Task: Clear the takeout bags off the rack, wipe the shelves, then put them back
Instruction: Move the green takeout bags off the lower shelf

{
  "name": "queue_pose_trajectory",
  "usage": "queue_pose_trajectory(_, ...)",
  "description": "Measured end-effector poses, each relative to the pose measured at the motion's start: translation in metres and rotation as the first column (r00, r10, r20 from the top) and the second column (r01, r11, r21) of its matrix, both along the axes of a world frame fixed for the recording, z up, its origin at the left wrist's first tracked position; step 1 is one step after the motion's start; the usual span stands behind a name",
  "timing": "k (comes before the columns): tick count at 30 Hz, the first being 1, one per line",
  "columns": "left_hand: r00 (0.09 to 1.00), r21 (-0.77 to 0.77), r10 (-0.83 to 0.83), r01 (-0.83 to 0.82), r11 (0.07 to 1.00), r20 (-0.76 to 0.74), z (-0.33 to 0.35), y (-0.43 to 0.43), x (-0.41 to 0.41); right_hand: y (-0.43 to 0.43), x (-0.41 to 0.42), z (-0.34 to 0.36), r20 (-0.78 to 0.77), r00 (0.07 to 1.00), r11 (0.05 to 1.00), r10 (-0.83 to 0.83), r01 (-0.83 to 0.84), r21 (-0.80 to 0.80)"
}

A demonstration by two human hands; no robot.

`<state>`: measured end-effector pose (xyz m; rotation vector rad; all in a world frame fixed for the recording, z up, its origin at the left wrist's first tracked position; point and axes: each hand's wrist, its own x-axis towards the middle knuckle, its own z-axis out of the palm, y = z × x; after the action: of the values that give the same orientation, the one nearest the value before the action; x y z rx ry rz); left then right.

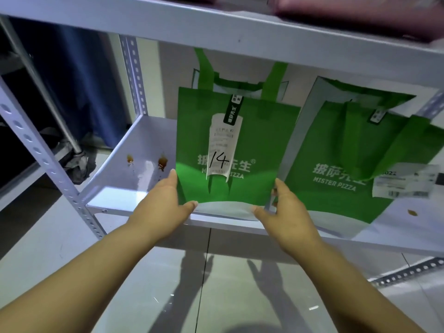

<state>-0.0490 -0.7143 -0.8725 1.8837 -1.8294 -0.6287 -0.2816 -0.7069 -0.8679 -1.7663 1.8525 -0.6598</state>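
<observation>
Bag 14 (259,152): green Mister Pizza takeout bag, upright at the front edge of the shelf (125,188), handles up; I cannot tell if its base rests on the shelf or hangs just above it.
Receipt (222,150): white slip on the front of bag 14, "14" handwritten on it.
Left hand (163,203): at bag 14's lower left corner, thumb pressed on the front, fingers curled behind the edge, gripping it.
Right hand (288,212): at bag 14's lower right corner, thumb on the front, fingers up along the side, pinching it.
Second bag (336,152): same green print, just right of bag 14, leaning back (a label near its right side).
Stains (163,162): two brown splashes on the shelf, just left of bag 14.
Upper shelf (216,27): directly above bag 14.
</observation>
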Motion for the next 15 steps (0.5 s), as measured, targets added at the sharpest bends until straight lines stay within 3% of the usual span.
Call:
queue_pose_trajectory(7, 0.992, -0.118, 0.125, -0.124, 0.985, -0.003, 0.015, 0.016, -0.017, 0.013, -0.021, 0.009, -0.016, 0.996, 0.990, -0.087, 0.084, -0.117)
queue_pose_trajectory(15, 0.996, -0.242, -0.084, 0.085, 0.967, 0.013, 0.029, 0.028, -0.086, 0.041, -0.076, 0.005, 0.048, 0.967, 0.943, -0.250, 0.254, -0.215)
